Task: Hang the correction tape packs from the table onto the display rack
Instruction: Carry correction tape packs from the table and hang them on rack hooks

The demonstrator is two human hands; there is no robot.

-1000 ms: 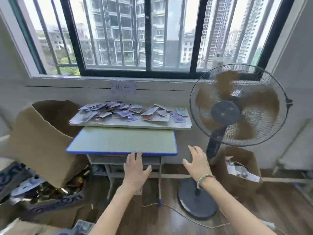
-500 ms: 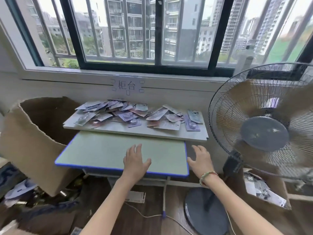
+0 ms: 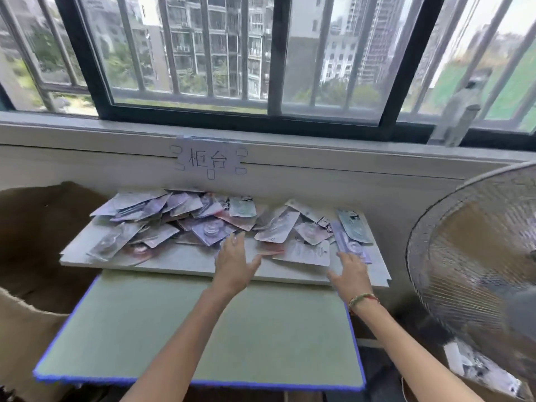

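Several correction tape packs [image 3: 211, 232], flat purple, pink and grey-blue cards, lie scattered on a white board [image 3: 179, 261] under the window. My left hand [image 3: 233, 261] reaches over the board's front with fingers straight and spread, fingertips at the edge of the pile, holding nothing. My right hand [image 3: 351, 275] hovers open at the board's right front, just below a white pack [image 3: 306, 252] and a purple pack [image 3: 348, 245]. No display rack is in view.
A green desk with a blue rim [image 3: 174, 338] stands in front of the board. A standing fan [image 3: 475, 262] is close at the right. An open cardboard box [image 3: 32, 256] sits at the left. A paper label [image 3: 207, 159] is taped to the wall.
The view has closed in on the desk. Both hands have moved forward from the desk's near edge to the board with the packs.
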